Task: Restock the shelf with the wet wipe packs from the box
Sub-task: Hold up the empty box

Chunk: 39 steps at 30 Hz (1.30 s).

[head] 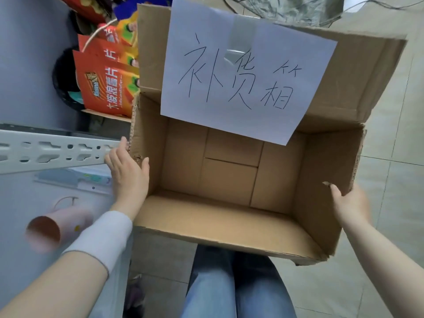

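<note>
Your left hand [128, 175] is clamped on the left wall of the box [206, 216], with the thumb inside the rim and the fingers against the outer face. Your right hand [351, 207] is clamped on the right wall the same way: the thumb lies over the rim on the inside and the fingers are hidden behind the cardboard. The two hands are well apart, with the whole width of the box between them.

The box is brown corrugated cardboard, open at the top, and you hold it above your jeans [229, 290]. Its floor shows only bare cardboard flaps. The far flap [355, 76] stands up. A white paper sheet [247, 72] with handwritten characters is fixed to it by clear tape [243, 35], and the sheet's lower edge hangs over the opening.

Left of the box is the shelf [23, 191]. Its pale slotted metal rail [52, 150] ends just beside your left fingers. Below that rail a flat, pale blue-green pack [75, 179] lies on the shelf, just left of your left hand. It is too blurred to confirm as a wet wipe pack. Further left of the box and nearer to you, a pink cup [57, 226] lies on its side, also blurred. A white cuff [103, 237] covers your left wrist.

Beyond the far left corner of the box, orange snack bags [107, 88] stand in a row. Right of the box are pale floor tiles [390, 157].
</note>
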Motion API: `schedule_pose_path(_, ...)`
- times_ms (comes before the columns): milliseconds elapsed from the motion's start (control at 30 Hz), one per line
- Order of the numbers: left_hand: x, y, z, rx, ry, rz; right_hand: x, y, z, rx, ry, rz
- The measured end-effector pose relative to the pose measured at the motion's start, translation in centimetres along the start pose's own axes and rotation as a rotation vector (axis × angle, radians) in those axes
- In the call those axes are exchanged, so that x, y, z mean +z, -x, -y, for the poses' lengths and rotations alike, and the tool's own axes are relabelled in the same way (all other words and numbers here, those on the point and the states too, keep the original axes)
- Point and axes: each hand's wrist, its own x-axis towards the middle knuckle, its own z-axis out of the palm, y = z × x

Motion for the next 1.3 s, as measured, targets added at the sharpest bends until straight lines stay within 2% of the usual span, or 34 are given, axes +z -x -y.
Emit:
schedule_pose_path(133, 0.7, -1.5, -0.6, -0.089, 0.118, 0.029, -0.3, -0.7, -0.9, 0.046, 0.044, -0.03)
schedule_pose_path(300, 1.3, -3.6, 0.7, -0.149, 0.055, 0.286, -0.5, -1.1, -1.4, 0.013, 0.041, -0.014)
schedule_pose_path(400, 1.5, -4.3, 1.3, -0.162, 0.065, 0.335, -0.5, -1.4, -1.5, -0.004, 0.051, -0.014)
schedule_pose_path(600, 0.3, -1.9, 1.1, -0.14, 0.009, 0.302, -2.2, -0.3, -1.5, 0.037, 0.056, -0.053)
schedule_pose_path(800, -4.5, 4.2, 0.5, -0.129, 0.081, 0.263, -8.7, 2.8, -1.8, -0.053, 0.068, -0.086)
schedule_pose_path(933, -7.9, 8.8, -1.1, -0.14, 0.131, 0.164, -12.9, 3.7, -2.1, -0.133, 0.058, -0.112)
schedule_pose_path(1033, -10.0, 13.0, -2.3, -0.2, 0.154, 0.058, -15.5, 3.7, -2.2, -0.247, 0.058, -0.142)
schedule_pose_path(1200, -13.2, 22.3, -3.8, -0.313, 0.144, -0.09, -20.4, 3.2, -2.6, -0.383, 0.122, -0.078)
schedule_pose_path(1300, -14.7, 29.1, -4.3, -0.404, 0.18, -0.157, -23.7, 4.5, -2.9, -0.497, 0.168, -0.095)
